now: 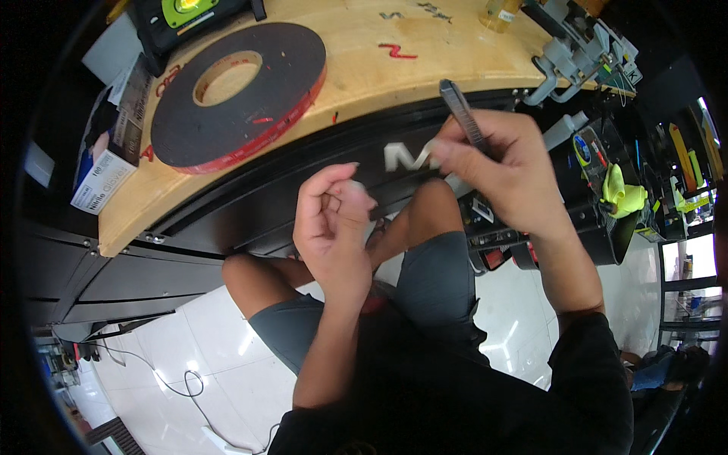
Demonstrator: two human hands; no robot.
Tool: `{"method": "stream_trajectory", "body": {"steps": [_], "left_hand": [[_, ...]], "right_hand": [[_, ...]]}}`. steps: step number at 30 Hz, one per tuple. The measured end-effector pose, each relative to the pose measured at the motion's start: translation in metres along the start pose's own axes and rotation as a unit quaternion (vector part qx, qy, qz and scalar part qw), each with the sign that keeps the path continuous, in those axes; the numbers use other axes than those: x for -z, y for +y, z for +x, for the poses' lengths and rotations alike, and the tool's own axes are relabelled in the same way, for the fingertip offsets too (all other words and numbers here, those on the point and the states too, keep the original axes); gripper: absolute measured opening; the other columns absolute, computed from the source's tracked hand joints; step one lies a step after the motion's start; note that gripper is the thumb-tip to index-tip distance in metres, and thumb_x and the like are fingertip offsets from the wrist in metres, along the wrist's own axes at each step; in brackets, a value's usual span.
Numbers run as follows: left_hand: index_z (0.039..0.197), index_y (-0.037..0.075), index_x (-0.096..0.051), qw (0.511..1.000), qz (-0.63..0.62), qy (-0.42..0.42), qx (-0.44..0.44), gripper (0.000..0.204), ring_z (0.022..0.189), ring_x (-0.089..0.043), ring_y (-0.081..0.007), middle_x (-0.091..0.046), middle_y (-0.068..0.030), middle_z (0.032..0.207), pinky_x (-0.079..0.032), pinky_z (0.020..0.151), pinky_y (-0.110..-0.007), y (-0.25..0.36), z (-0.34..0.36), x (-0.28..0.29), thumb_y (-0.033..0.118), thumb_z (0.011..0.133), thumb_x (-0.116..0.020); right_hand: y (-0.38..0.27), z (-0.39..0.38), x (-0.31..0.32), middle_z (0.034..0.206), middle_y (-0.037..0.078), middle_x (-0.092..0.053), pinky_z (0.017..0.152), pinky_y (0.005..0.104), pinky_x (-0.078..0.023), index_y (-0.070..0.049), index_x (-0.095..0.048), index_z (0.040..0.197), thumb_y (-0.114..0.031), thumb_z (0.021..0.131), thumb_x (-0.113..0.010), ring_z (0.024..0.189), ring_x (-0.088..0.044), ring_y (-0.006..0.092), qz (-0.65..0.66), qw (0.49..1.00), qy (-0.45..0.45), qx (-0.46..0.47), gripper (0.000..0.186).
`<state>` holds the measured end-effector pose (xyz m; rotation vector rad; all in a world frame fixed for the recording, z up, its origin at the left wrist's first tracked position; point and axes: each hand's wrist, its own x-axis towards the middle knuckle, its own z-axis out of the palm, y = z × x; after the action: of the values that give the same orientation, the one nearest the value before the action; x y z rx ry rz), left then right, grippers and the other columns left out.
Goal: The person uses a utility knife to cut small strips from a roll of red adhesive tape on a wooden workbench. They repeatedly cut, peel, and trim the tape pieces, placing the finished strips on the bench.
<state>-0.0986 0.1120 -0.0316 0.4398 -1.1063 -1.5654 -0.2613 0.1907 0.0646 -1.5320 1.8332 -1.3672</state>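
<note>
In front of the bench, my right hand [504, 167] is closed round a slim dark grey tool [464, 114]. Its wider end sticks up past my fingers; the other end is hidden, so its kind is unclear. Beside the thumb and fingertips shows a small pale zigzag piece [402, 157] against the black bench front. I cannot tell whether my fingers pinch it. Further left, my left hand [330, 227] is raised palm up above my knees, its fingers loosely curled, index finger and thumb apart. A tiny red speck shows among its fingers.
A large roll of dark foam tape with red backing [296, 64] lies on the wooden bench [364, 68]. Farther back is a red zigzag piece [398, 51]. A glove box [106, 178] stands left, grey clamps [565, 64] right. A yellow-green glove [623, 189] rests right of my right hand.
</note>
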Motion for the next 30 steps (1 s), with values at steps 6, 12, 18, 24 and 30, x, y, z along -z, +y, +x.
{"method": "stream_trajectory", "body": {"steps": [6, 12, 18, 24, 30], "left_hand": [[0.104, -0.004, -0.067, 0.994, 0.095, -0.015, 0.061, 0.016, 0.075, -0.061, -0.0075, -0.061, -0.0037, 0.088, -0.049, 0.068, -0.020, 0.000, -0.010, 0.033, -0.010, 0.089, -0.068], [0.085, -0.002, -0.062, 0.991, 0.112, 0.001, 0.077, 0.023, 0.060, -0.057, -0.0089, -0.060, -0.0037, 0.071, -0.048, 0.055, -0.022, -0.010, -0.030, 0.072, 0.013, 0.103, -0.059], [0.055, 0.004, -0.047, 0.985, 0.147, 0.006, 0.088, 0.054, 0.047, -0.039, -0.0050, -0.046, 0.0048, 0.051, -0.031, 0.048, -0.024, -0.042, -0.047, 0.125, 0.023, 0.105, -0.057], [0.058, 0.004, -0.047, 0.941, 0.255, -0.021, 0.223, 0.053, 0.053, -0.035, -0.0043, -0.041, 0.0064, 0.054, -0.027, 0.048, -0.028, -0.058, -0.063, 0.140, 0.025, 0.104, -0.058], [0.079, 0.001, -0.060, 0.941, 0.209, -0.096, 0.247, 0.036, 0.068, -0.051, -0.0086, -0.058, -0.0013, 0.070, -0.041, 0.062, -0.027, -0.060, -0.072, 0.133, 0.022, 0.106, -0.052]], "right_hand": [[-0.021, 0.059, 0.065, 0.073, -0.002, -0.064, 0.063, 0.0246, -0.040, -0.002, -0.074, 0.091, -0.023, 0.091, -0.072, 0.069, -0.052, 0.0047, -0.109, 0.979, 0.167, 0.039, 0.022], [-0.017, 0.116, 0.047, 0.065, 0.000, -0.057, 0.058, 0.0290, -0.037, 0.002, -0.070, 0.083, -0.026, 0.090, -0.073, 0.063, -0.047, 0.0081, -0.152, 0.978, 0.079, 0.121, 0.029], [-0.038, 0.158, 0.030, 0.066, 0.004, -0.060, 0.058, 0.0313, -0.039, 0.002, -0.069, 0.080, -0.029, 0.089, -0.070, 0.061, -0.051, 0.0117, -0.174, 0.976, 0.074, 0.110, 0.033], [-0.029, 0.195, 0.037, 0.071, 0.002, -0.063, 0.067, 0.0290, -0.044, 0.002, -0.069, 0.084, -0.021, 0.091, -0.066, 0.069, -0.056, 0.0113, -0.173, 0.981, -0.075, 0.036, 0.024], [-0.038, 0.212, 0.045, 0.067, 0.009, -0.064, 0.063, 0.0339, -0.047, 0.002, -0.072, 0.085, -0.023, 0.087, -0.069, 0.064, -0.058, 0.0188, -0.324, 0.941, -0.078, 0.057, 0.025]]}}
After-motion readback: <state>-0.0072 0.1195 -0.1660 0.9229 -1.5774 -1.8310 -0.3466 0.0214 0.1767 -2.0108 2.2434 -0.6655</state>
